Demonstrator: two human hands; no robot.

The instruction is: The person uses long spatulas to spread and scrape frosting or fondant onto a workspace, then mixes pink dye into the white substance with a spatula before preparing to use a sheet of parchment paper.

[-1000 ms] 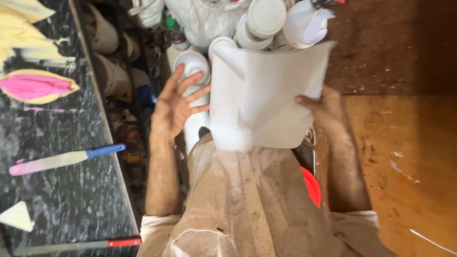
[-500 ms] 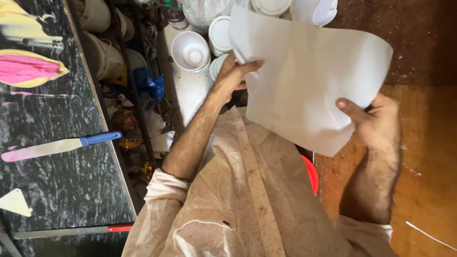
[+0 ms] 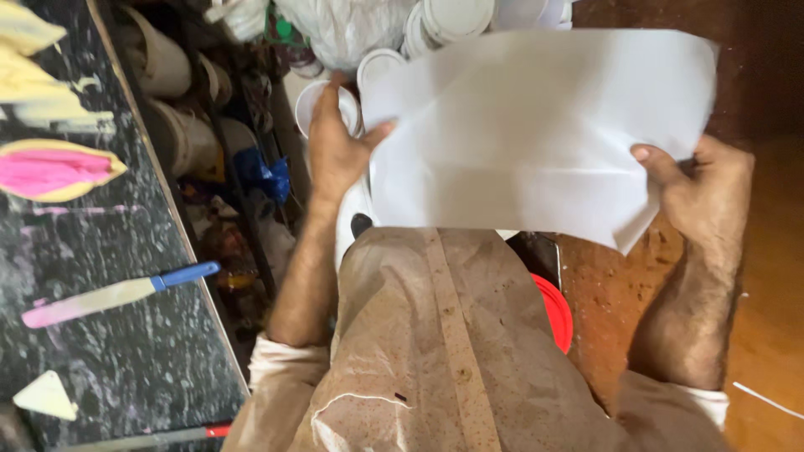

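**Both hands on a white sheet**

My left hand (image 3: 339, 151) pinches one edge of a large white sheet of paper (image 3: 536, 134), thumb on top; my right hand (image 3: 703, 188) pinches the opposite edge the same way. The sheet is held spread above my stained beige apron (image 3: 435, 351). Beyond it lie round white plastic lids (image 3: 452, 17). On the dark speckled table (image 3: 100, 335) at my left rests a blue-handled palette knife (image 3: 117, 293).

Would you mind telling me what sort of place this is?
Probably a cake-decorating or bakery workspace: a palette knife smeared with pink on a dark stone counter, a pink piping bag, and stacked white cups.
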